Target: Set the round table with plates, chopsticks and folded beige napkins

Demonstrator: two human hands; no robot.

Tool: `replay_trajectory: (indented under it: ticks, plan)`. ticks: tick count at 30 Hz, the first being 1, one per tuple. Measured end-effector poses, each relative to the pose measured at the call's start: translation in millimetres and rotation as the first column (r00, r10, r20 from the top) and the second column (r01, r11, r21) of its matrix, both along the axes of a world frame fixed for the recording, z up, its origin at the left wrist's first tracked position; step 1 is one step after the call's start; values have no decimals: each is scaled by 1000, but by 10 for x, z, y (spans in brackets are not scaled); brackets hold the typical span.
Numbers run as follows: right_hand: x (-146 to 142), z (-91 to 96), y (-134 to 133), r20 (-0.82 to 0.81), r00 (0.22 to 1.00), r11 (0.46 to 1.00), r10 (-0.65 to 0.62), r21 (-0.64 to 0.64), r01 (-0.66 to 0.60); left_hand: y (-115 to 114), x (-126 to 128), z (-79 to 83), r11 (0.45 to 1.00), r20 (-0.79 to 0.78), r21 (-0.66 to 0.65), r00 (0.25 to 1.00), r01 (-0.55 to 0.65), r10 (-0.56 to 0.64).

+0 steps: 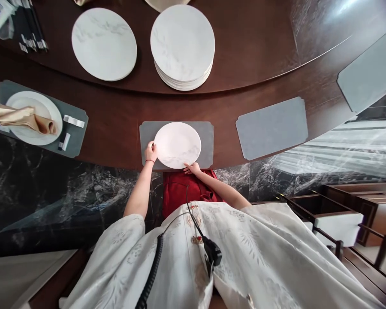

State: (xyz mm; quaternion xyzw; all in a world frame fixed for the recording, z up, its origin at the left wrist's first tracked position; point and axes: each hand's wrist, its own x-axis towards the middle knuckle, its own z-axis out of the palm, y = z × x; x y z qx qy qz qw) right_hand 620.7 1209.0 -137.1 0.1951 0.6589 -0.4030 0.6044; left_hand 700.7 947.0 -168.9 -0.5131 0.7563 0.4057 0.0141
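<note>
A white marbled plate (177,145) lies over the middle of a grey placemat (206,148) at the table's near edge. My left hand (151,152) grips its left rim, fingers curled around the edge. At the lower right rim, my right hand (192,168) touches the plate with fingers stretched out and the thumb side near the rim. Beyond them, on the raised round part of the table, stands a stack of similar plates (182,43). Left of that stack is another marbled plate (104,44).
At left, a set placemat (80,141) carries a plate with a beige folded napkin (35,118). Bare grey placemats (273,128) lie to the right. Dark-handled utensils (32,25) are at the upper left. Dark chairs (328,214) stand at the lower right.
</note>
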Motion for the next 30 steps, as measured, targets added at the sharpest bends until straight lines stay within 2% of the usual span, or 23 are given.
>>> replay_trajectory:
  ticks: [3,5,8,10,11,13,15,17,18,20,23,26,28,30]
  plan:
    - [-44,-2,-15,9,991,990,131,48,-131,-43,-5,8,997,-5,7,997,76,-76]
    - [-85,19,-23,27,965,963,260,62,-261,-44,-5,21,993,25,-16,993,113,-113]
    - [-233,96,24,79,865,865,496,38,-500,-29,45,54,983,80,-96,985,158,-151]
    - [-406,168,124,31,783,781,621,57,-622,-35,124,67,974,91,-195,991,111,-95]
    - [-507,203,193,-63,754,754,654,130,-644,-49,171,64,968,97,-244,995,52,-29]
    - [-705,253,347,-351,665,750,659,367,-549,-103,258,32,956,120,-280,985,-84,122]
    - [-860,261,480,-602,488,773,632,535,-341,-187,308,-26,957,163,-226,962,-181,220]
    - [-956,221,545,-715,353,796,603,571,-203,-290,310,-88,966,212,-146,947,-214,242]
    - [-988,187,549,-741,329,808,585,567,-160,-345,298,-113,970,231,-113,944,-215,236]
    - [-1045,108,518,-765,354,832,537,551,-71,-457,268,-145,977,257,-71,943,-202,213]
    - [-1181,13,467,-759,476,856,444,516,24,-609,258,-151,990,263,8,956,-138,131]
    - [-1368,-18,489,-699,579,875,420,481,-54,-704,308,-129,998,215,61,977,-32,18]
    - [-1460,-12,512,-664,597,872,450,470,-135,-737,357,-118,998,145,45,988,41,-47]
    - [-1490,1,502,-650,588,860,481,479,-175,-767,402,-120,998,99,17,993,64,-66]
